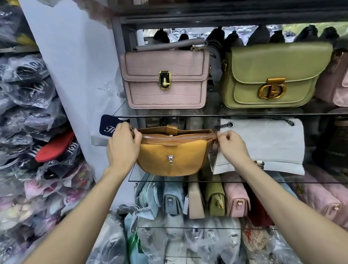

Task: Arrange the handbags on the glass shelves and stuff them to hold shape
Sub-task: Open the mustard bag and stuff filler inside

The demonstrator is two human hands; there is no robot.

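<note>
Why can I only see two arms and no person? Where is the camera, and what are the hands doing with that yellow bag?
The camera sits on the person's head and looks forward and down, so you see only their arms. There is just this one picture. The left hand grips one end of the mustard bag, and the fingers of the right hand pinch something at its other end, probably the zip pull. The bag stands on a glass shelf, beside a white bag. On the shelf above stand a pink bag and a green bag. More bags stand packed together below.
</note>
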